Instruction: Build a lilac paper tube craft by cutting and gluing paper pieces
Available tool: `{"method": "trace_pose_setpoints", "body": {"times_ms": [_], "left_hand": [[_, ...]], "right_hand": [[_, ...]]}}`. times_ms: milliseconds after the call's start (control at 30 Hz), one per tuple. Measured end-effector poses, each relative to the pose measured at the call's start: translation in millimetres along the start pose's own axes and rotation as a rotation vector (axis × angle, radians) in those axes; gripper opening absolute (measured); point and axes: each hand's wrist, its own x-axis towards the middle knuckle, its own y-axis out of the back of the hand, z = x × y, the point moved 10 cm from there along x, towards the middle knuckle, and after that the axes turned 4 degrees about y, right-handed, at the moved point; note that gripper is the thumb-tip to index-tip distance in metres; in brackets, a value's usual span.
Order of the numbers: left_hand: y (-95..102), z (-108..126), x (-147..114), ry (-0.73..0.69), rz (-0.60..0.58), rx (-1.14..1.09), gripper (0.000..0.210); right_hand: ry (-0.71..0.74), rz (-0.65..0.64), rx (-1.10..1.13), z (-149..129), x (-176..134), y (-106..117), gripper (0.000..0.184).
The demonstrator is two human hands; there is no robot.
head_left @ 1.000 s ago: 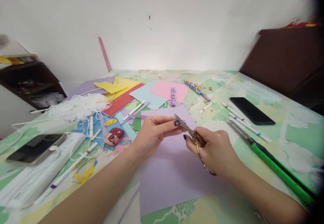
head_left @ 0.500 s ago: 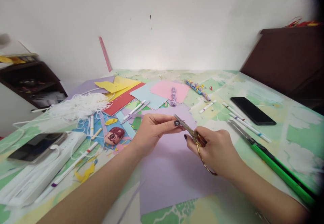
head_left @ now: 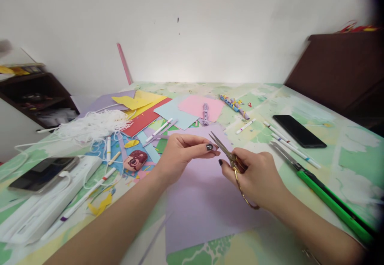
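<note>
My left hand [head_left: 187, 153] pinches a small piece of purple paper [head_left: 215, 147] between thumb and fingertips; most of it is hidden. In my right hand [head_left: 255, 175] is a pair of scissors [head_left: 223, 149] with gold handles, my fingers wrapped round them. The blades are slightly apart, pointing up and left, close beside my left fingertips. Both hands are above a large purple paper sheet [head_left: 204, 213] lying on the patterned table. Beyond them a small rolled purple paper tube [head_left: 205, 114] with dark marks rests on pink paper [head_left: 192, 105].
Right of my hand lie a green utility knife [head_left: 327, 197] with its blade out, several markers [head_left: 295, 151] and a black phone [head_left: 300, 131]. Leftward are tangled white yarn [head_left: 93, 125], a power strip [head_left: 54, 197], another phone [head_left: 43, 173] and a pink case [head_left: 135, 161]. Decorated tubes [head_left: 234, 107] lie farther back.
The scissor blades have opened a little and moved slightly right, away from my left fingertips. My left hand has barely moved.
</note>
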Motion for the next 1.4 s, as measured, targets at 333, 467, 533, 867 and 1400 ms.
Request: {"method": "trace_pose_setpoints", "body": {"times_ms": [333, 467, 533, 867, 1400], "left_hand": [[0.5, -4, 0, 0.002, 0.009, 0.012, 0.008], [5.2, -1, 0, -0.028, 0.071, 0.160, 0.014], [5.1, -1, 0, -0.040, 0.090, 0.245, 0.015], [-14.4, 19, -12, -0.355, 0.103, 0.589, 0.011], [-17.2, 39, -33, -0.672, 0.277, 0.773, 0.018]], "right_hand": [[-0.102, -0.021, 0.132, 11, 2, -7, 0.032], [-0.363, -0.102, 0.628, 31, -3, -25, 0.021], [-0.428, -0.170, 0.848, 29, -5, -36, 0.019], [-0.432, -0.176, 0.930, 28, -6, -41, 0.019], [-0.353, -0.059, 0.758, 31, -4, -27, 0.019]]}}
